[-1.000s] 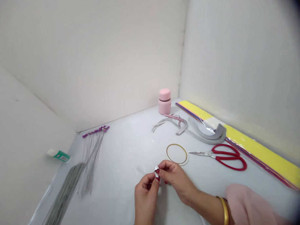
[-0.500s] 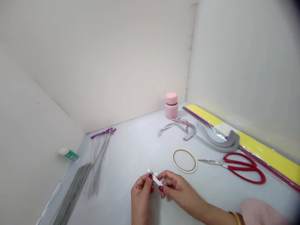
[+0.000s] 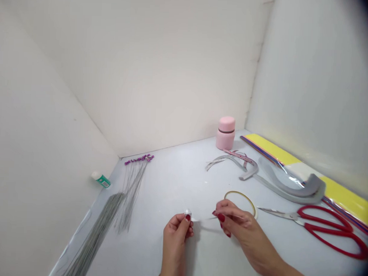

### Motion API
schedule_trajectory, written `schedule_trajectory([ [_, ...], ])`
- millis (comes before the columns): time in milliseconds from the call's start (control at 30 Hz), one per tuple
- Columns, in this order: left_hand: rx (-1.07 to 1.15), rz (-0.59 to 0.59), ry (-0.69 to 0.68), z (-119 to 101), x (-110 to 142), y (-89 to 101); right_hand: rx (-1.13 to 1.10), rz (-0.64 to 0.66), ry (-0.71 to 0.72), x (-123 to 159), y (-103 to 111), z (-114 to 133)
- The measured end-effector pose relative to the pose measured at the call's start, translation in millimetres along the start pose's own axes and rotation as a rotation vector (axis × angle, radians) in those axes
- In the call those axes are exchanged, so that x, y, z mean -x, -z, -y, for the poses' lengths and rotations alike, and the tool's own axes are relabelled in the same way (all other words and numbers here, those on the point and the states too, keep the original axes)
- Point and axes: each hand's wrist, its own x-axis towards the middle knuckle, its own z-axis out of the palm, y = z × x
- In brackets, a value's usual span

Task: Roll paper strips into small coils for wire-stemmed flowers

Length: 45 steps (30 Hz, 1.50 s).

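My left hand point(image 3: 176, 236) pinches a small curled white paper piece point(image 3: 188, 212) between thumb and fingertips. A thin white paper strip point(image 3: 205, 219) runs faintly from that piece to my right hand point(image 3: 238, 222), whose fingertips are pinched together on its far end. The strip is blurred and hard to follow. My right hand lies just in front of a gold-edged paper ring point(image 3: 240, 200) and hides its lower part. The long blades of red-handled scissors point(image 3: 328, 231) point toward that ring, to the right of my right hand.
Grey paper strips point(image 3: 291, 184) and a pink-grey strip point(image 3: 240, 157) lie behind, near a pink jar point(image 3: 225, 133). Yellow paper in plastic point(image 3: 347, 198) runs along the right wall. Purple-tipped wire stems point(image 3: 134, 180), a bundle of grey wires point(image 3: 92, 239) and a glue tube point(image 3: 101, 180) lie left.
My right hand has moved right, away from my left hand, drawing out the thin white strip. The whole scene has shifted right in view as my head turned.
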Motion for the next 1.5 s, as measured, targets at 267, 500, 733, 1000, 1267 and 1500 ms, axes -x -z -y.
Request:
schedule_trajectory([
  [267,-0.043,0.038,-0.045,3.4,4.5,-1.2,-0.002,0.153,-0.253,3.6,-19.6,-7.6],
  [500,-0.126,0.109,-0.091,8.7,8.9,-1.3,0.062,0.158,-0.389,7.2,-28.9,-22.3],
  [733,-0.251,0.171,-0.156,4.0,16.2,-6.9,-0.016,0.066,-0.299,1.6,-19.5,-23.9],
  [1000,-0.398,0.271,-0.209,7.8,21.5,-9.9,-0.022,0.115,-0.131,-0.3,-13.7,-18.9],
  [1267,-0.498,0.330,-0.206,10.0,22.6,-9.7,0.014,-0.163,0.084,-11.7,5.6,-13.3],
  [1500,-0.517,0.379,-0.203,14.6,24.7,-11.7,-0.034,-0.290,0.137,-23.4,23.0,-13.5],
])
